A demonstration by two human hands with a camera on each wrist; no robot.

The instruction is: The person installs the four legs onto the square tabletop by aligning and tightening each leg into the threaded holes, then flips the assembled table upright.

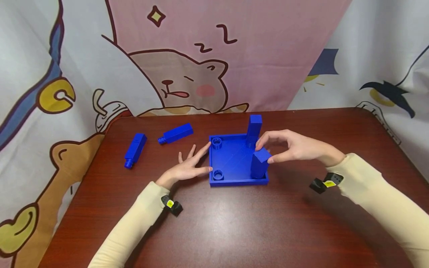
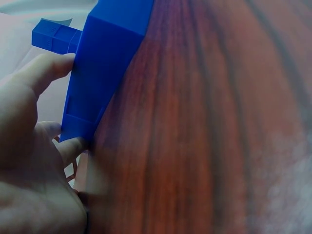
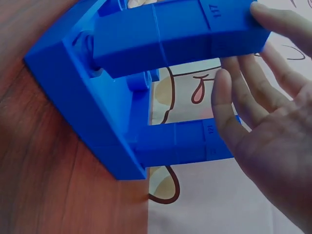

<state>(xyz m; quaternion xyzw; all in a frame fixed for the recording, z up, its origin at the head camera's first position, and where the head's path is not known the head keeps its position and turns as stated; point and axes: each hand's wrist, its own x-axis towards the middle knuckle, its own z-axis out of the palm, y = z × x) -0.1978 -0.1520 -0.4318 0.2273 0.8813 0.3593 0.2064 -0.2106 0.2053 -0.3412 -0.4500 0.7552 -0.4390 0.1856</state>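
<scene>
A square blue tray-like base (image 1: 231,160) with raised edges lies on the table, round threaded sockets showing at its two left corners. My left hand (image 1: 186,167) rests against its left edge, fingers extended, thumb and a fingertip touching the side. My right hand (image 1: 295,147) pinches the upper part of a square blue leg (image 1: 259,165) between thumb and fingers. That leg (image 3: 180,36) stands in the front right corner, slightly tilted in the right wrist view. Another blue leg (image 1: 254,130) stands upright in the back right corner, just behind the right hand's fingertips.
Two loose blue legs with threaded ends lie left of the base: one (image 1: 176,133) behind the left hand, the other (image 1: 135,150) farther left. The brown wooden table (image 1: 228,227) ends at the back against a printed cloth (image 1: 268,56).
</scene>
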